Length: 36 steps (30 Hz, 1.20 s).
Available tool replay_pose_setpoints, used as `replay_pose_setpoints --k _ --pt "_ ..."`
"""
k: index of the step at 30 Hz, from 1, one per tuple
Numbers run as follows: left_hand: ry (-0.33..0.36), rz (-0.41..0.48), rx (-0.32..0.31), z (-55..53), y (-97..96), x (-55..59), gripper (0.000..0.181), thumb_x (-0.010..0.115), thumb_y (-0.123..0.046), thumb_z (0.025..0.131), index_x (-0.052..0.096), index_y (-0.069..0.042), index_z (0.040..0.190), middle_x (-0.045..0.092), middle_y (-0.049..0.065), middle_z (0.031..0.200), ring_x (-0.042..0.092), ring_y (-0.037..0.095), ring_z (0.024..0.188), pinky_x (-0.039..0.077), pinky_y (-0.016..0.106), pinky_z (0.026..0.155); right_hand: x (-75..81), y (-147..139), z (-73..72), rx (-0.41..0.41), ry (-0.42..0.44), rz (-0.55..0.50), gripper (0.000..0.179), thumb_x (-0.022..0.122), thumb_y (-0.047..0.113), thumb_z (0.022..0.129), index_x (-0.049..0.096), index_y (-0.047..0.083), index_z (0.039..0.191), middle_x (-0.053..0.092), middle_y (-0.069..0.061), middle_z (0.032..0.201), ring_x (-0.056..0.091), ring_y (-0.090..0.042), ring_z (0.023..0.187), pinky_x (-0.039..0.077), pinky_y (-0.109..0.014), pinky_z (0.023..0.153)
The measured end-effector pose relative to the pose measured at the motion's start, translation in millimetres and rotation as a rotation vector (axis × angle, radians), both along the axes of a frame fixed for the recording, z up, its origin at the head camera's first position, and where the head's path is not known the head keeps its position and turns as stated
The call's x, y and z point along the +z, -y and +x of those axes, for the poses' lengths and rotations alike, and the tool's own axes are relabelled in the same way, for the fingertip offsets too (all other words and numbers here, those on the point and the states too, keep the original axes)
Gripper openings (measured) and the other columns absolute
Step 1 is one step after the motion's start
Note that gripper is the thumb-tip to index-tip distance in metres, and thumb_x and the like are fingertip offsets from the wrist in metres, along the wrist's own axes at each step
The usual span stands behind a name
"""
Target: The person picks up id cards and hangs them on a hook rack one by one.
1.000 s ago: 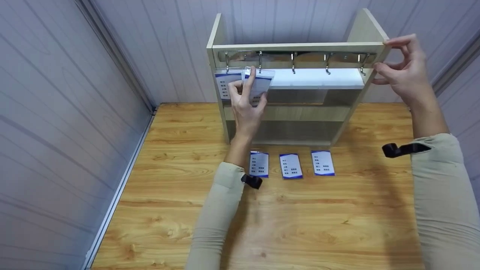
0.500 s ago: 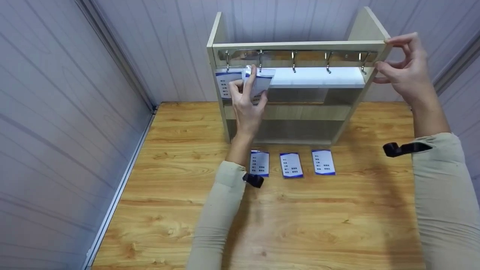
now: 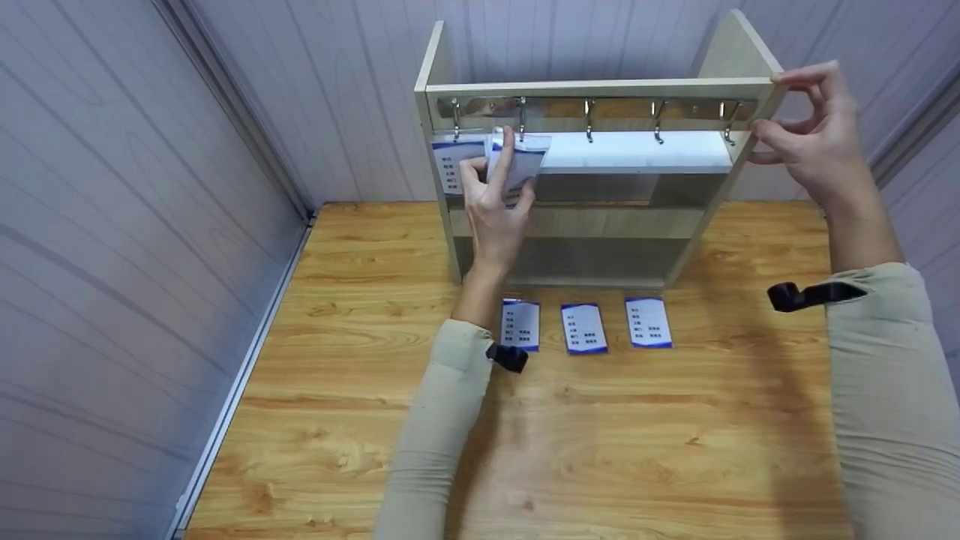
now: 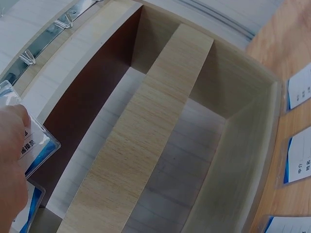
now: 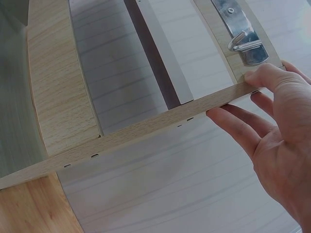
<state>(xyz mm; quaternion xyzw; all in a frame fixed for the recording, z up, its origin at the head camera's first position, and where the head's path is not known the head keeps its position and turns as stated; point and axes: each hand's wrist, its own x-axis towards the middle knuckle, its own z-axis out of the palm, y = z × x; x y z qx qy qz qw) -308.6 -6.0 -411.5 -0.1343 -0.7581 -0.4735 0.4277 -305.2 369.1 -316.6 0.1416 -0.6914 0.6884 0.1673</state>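
My left hand [image 3: 496, 210] pinches a clear-sleeved name badge [image 3: 529, 155] with blue bands, held tilted just under the second hook [image 3: 523, 118] of a metal hook rail. Whether the sleeve's slot is on that hook cannot be told. Another name badge [image 3: 450, 166] hangs at the leftmost hook [image 3: 455, 120], partly behind my fingers. In the left wrist view the gripped badge [image 4: 41, 150] overlaps the hanging one. My right hand [image 3: 821, 142] holds the right side of the wooden shelf [image 3: 600, 86]; in the right wrist view its thumb rests by the rail's end and fingers touch the side panel [image 5: 160, 121].
On the wood-grain floor [image 3: 585, 435] before the shelf lie three more badges in a row: left [image 3: 520, 326], middle [image 3: 583, 328] and right [image 3: 649, 322]. Further hooks [image 3: 589, 120] stick out along the rail to the right. Panelled walls [image 3: 135, 225] stand left, right and behind.
The whole scene has shifted slightly upward in the head view. Both hands keep their holds, and the pinched badge stays at the second hook.
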Motion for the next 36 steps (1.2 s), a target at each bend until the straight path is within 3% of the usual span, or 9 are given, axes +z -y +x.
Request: replay_pose_setpoints --k 7,15,25,36 --pt "0.021 -0.037 0.021 1.5 0.0 3.0 0.062 0.082 0.001 0.096 0.065 -0.001 0.155 0.050 0.019 0.119 0.051 0.028 0.117 0.054 0.033 0.116 0.7 0 0.1 -0.001 -0.007 0.023 0.049 0.068 -0.016 0.098 0.059 0.011 0.139 0.054 -0.006 0.140 0.083 -0.011 0.097 0.068 -0.026 0.070" --pt "0.157 -0.049 0.007 1.5 3.9 4.6 0.066 0.081 -0.003 0.099 0.060 -0.006 0.161 0.050 0.019 0.121 0.051 0.024 0.114 0.058 0.029 0.110 -2.4 4 -1.4 0.010 -0.015 0.010 0.049 0.066 -0.017 0.098 0.059 0.010 0.139 0.053 -0.007 0.139 0.083 -0.012 0.097 0.067 -0.026 0.070" --pt "0.185 -0.010 -0.027 1.5 6.3 2.0 0.068 0.082 -0.010 0.100 0.058 -0.009 0.164 0.041 0.008 0.110 0.040 0.016 0.106 0.046 0.027 0.094 -3.0 5 -1.1 -0.001 -0.006 0.007 0.050 0.067 -0.017 0.097 0.061 0.011 0.138 0.055 -0.006 0.139 0.084 -0.012 0.094 0.067 -0.026 0.068" --pt "0.214 0.065 -0.069 6.0 7.8 -4.2 0.073 0.083 -0.014 0.099 0.054 -0.014 0.166 0.043 0.010 0.117 0.044 0.016 0.110 0.051 0.031 0.103 -3.1 6 -1.7 0.012 0.011 -0.039 0.051 0.065 -0.021 0.097 0.060 0.010 0.136 0.056 -0.008 0.138 0.085 -0.014 0.093 0.067 -0.029 0.068"
